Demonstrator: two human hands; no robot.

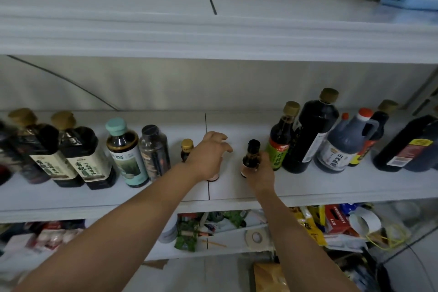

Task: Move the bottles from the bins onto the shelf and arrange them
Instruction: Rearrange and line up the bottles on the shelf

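A white middle shelf (142,194) holds a row of dark sauce bottles. My right hand (260,173) grips a small dark bottle with a black cap (251,153), standing upright on the shelf near the centre. My left hand (208,154) hovers just left of it with loosely curled, spread fingers over another small bottle, of which only the pinkish base (214,178) shows below the palm. A tiny gold-capped bottle (186,149) stands directly left of my left hand.
Left group: two gold-capped bottles (78,149), a teal-capped bottle (125,152) and a clear-capped one (154,152). Right group: a green-labelled bottle (280,140), a tall dark bottle (312,135) and a grey jug (341,147). The lower shelf (237,232) is cluttered with packets.
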